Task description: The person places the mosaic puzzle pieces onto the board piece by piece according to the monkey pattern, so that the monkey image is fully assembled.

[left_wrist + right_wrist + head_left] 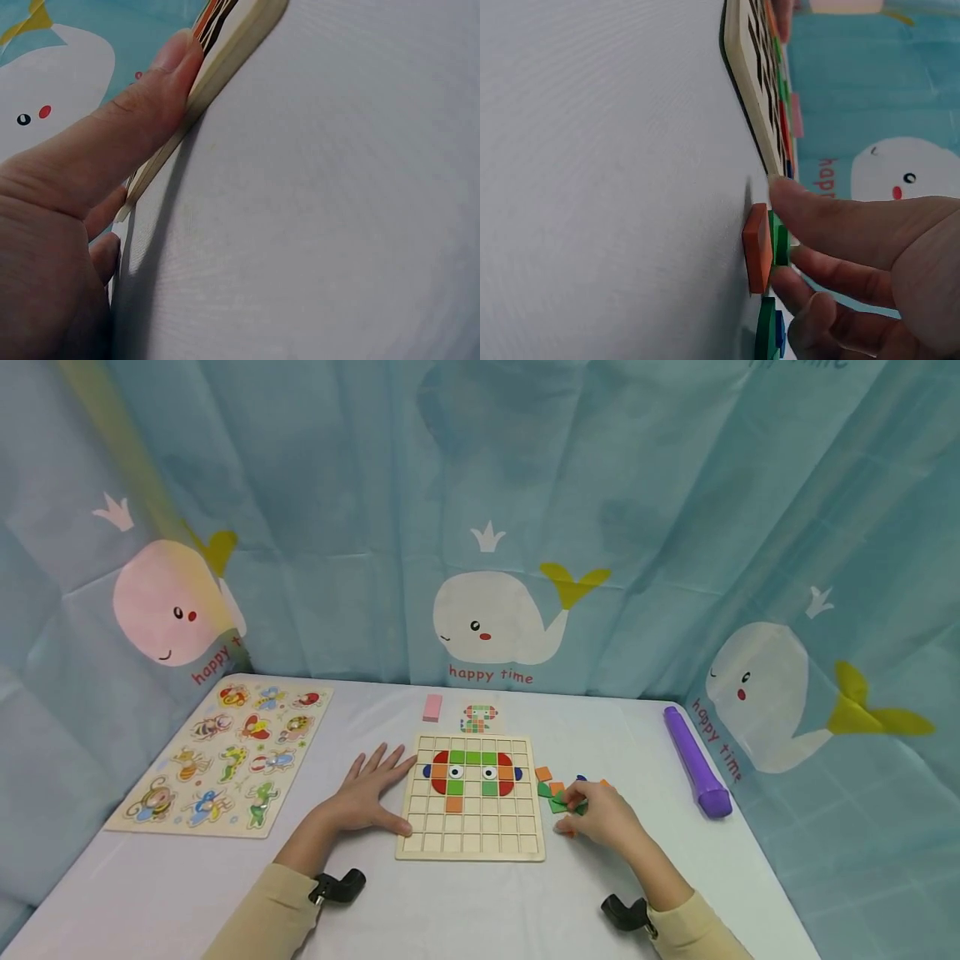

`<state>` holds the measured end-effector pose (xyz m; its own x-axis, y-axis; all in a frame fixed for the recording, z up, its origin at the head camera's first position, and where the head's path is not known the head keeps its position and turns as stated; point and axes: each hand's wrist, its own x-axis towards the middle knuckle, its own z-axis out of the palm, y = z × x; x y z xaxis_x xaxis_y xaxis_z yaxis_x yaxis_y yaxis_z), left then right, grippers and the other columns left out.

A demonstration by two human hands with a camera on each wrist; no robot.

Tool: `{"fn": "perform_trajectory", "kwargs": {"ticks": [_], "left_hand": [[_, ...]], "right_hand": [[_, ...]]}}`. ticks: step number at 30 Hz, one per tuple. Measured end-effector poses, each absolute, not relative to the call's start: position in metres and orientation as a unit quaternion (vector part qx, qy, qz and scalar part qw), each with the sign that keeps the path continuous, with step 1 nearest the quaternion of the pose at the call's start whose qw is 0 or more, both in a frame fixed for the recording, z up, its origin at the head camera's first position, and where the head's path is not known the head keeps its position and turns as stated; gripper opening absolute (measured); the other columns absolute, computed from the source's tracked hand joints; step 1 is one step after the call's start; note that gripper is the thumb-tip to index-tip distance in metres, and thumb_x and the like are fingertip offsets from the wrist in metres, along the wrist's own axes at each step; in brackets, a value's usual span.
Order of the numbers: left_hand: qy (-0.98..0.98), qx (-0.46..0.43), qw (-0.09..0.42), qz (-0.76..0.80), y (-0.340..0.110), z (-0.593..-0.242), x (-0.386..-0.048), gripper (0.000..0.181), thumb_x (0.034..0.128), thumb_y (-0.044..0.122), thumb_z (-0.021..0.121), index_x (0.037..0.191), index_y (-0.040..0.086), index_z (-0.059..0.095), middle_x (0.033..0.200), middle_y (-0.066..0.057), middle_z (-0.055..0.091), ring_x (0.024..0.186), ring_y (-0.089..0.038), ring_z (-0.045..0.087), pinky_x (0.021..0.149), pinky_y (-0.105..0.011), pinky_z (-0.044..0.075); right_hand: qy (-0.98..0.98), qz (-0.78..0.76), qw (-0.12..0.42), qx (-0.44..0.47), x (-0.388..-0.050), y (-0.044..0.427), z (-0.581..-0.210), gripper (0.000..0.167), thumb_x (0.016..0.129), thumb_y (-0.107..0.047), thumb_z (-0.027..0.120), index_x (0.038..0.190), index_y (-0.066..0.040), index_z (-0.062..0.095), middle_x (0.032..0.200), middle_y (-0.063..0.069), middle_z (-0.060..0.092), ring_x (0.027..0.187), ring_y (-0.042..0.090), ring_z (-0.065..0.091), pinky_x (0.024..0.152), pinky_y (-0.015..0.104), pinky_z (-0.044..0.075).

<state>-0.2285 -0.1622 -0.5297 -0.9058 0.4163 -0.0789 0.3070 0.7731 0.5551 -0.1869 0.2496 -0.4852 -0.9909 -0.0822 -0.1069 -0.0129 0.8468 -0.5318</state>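
A wooden grid board [468, 847] lies in the middle of the table, with coloured tiles forming a head with two eyes in its upper rows. My left hand [367, 797] rests at the board's left side, fingers spread, and its thumb [142, 112] touches the edge. Right of the board, my right hand [600, 814] reaches over a loose pile of tiles. Its thumb and fingertips are apart, around green tiles [780, 240]; no grip on one shows. An orange tile [757, 247] stands out nearest in the right wrist view. The hand hides part of the pile.
Behind the board lie a small pattern card [478, 718] and a pink block [432, 707]. An insect puzzle board [232, 760] covers the table's left side. At the right edge lies a purple microphone-shaped object [696, 764]. A whale-print curtain [337, 610] hangs behind.
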Motion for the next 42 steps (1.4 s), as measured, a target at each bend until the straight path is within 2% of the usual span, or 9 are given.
{"fn": "perform_trajectory", "kwargs": {"ticks": [11,14,18,20,27,31,35,38,42], "left_hand": [[0.935,0.199,0.094,0.280,-0.163,-0.527,-0.227,0.128,0.0548,0.071,0.086,0.159,0.019,0.034,0.169,-0.013,0.017,0.156,-0.041,-0.001,0.122,-0.064,-0.005],[0.936,0.197,0.094,0.277,-0.163,-0.527,-0.227,0.128,0.0548,0.071,0.086,0.159,0.019,0.033,0.169,-0.013,0.017,0.157,-0.040,-0.001,0.123,-0.063,-0.006],[0.936,0.197,0.096,0.275,-0.163,-0.527,-0.227,0.129,0.0545,0.071,0.086,0.160,0.020,0.033,0.169,-0.013,0.016,0.157,-0.040,-0.002,0.123,-0.063,-0.006],[0.937,0.198,0.097,0.273,-0.163,-0.527,-0.227,0.128,0.0549,0.071,0.086,0.160,0.021,0.032,0.170,-0.012,0.016,0.157,-0.040,-0.002,0.123,-0.063,-0.005],[0.936,0.197,0.097,0.275,-0.163,-0.525,-0.227,0.127,0.0557,0.069,0.087,0.160,0.019,0.032,0.169,-0.013,0.016,0.156,-0.042,-0.001,0.122,-0.064,-0.006],[0.937,0.198,0.096,0.272,-0.161,-0.524,-0.228,0.127,0.0560,0.070,0.086,0.160,0.019,0.032,0.169,-0.013,0.017,0.156,-0.042,-0.001,0.122,-0.064,-0.006],[0.938,0.197,0.098,0.268,-0.160,-0.524,-0.228,0.127,0.0565,0.070,0.086,0.160,0.020,0.032,0.170,-0.012,0.016,0.156,-0.041,-0.001,0.123,-0.063,-0.006],[0.937,0.195,0.098,0.273,-0.160,-0.523,-0.227,0.127,0.0564,0.069,0.087,0.160,0.019,0.032,0.169,-0.013,0.016,0.156,-0.041,-0.002,0.123,-0.063,-0.006],[0.936,0.195,0.099,0.277,-0.160,-0.523,-0.226,0.127,0.0565,0.068,0.087,0.160,0.019,0.032,0.169,-0.014,0.016,0.156,-0.042,-0.002,0.122,-0.064,-0.006]], "right_hand": [[0.965,-0.250,0.063,-0.038,-0.189,0.247,-0.486,0.027,0.071,-0.014,0.091,0.090,-0.015,0.071,0.077,-0.008,0.061,0.074,0.012,0.052,0.070,0.033,0.044],[0.965,-0.250,0.065,-0.046,-0.191,0.245,-0.487,0.026,0.071,-0.013,0.091,0.085,-0.016,0.070,0.073,-0.008,0.059,0.072,0.012,0.051,0.077,0.036,0.042],[0.961,-0.260,0.066,-0.060,-0.193,0.242,-0.485,0.028,0.070,-0.017,0.092,0.074,-0.020,0.064,0.069,-0.007,0.058,0.068,0.011,0.051,0.071,0.032,0.043],[0.958,-0.270,0.066,-0.063,-0.194,0.240,-0.483,0.030,0.072,-0.021,0.092,0.071,-0.021,0.062,0.069,-0.008,0.058,0.066,0.011,0.051,0.061,0.028,0.041],[0.947,-0.296,0.086,-0.087,-0.201,0.224,-0.476,0.031,0.081,-0.033,0.086,0.071,-0.018,0.061,0.063,-0.005,0.055,0.060,0.012,0.049,0.052,0.024,0.038],[0.943,-0.299,0.077,-0.122,-0.205,0.213,-0.474,0.029,0.083,-0.036,0.083,0.073,-0.022,0.060,0.065,-0.008,0.055,0.062,0.010,0.050,0.053,0.024,0.038],[0.935,-0.312,0.072,-0.151,-0.209,0.203,-0.474,0.018,0.085,-0.032,0.082,0.078,-0.025,0.067,0.072,-0.011,0.060,0.068,0.010,0.053,0.057,0.024,0.044],[0.929,-0.326,0.074,-0.160,-0.213,0.194,-0.473,0.011,0.087,-0.029,0.080,0.088,-0.020,0.075,0.078,-0.010,0.065,0.070,0.012,0.055,0.060,0.025,0.048],[0.924,-0.334,0.079,-0.166,-0.216,0.183,-0.473,0.016,0.090,-0.026,0.078,0.101,-0.015,0.077,0.087,-0.007,0.071,0.075,0.011,0.057,0.065,0.025,0.051]]}}
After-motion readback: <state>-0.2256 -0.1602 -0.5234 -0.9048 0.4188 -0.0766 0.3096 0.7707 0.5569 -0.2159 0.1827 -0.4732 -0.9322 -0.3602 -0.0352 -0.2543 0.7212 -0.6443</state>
